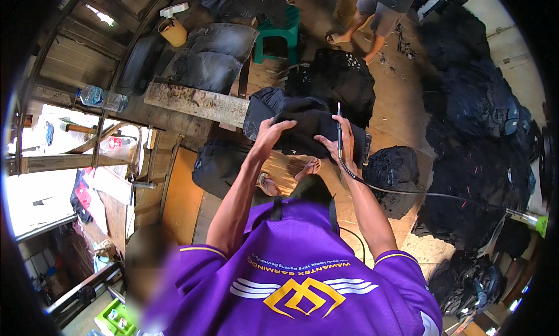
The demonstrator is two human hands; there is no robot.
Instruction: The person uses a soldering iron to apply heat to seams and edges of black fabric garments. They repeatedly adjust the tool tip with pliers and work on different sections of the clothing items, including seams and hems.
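Note:
A black garment [308,126] stretches between my two hands, bunched at its left end. My left hand [269,136] grips its near left edge, thumb lying on top and the other fingers partly hidden. My right hand [345,139] is at the right edge of the cloth, its thumb stretched toward the left. That hand also holds a slim black pen-shaped tool [339,126] with a small pink tip pointing away from me. From the tool's lower end a cord [402,192], coiled at first, runs right to a green-and-silver fitting [533,219].
A wooden plank [195,103] with faded dark denim [212,54] stands ahead on the left. Beyond is a green plastic stool [284,36]. Black garment bundles [393,179] lie on the floor; a large dark pile [471,126] fills the right. Another person's legs [372,30] appear at the top.

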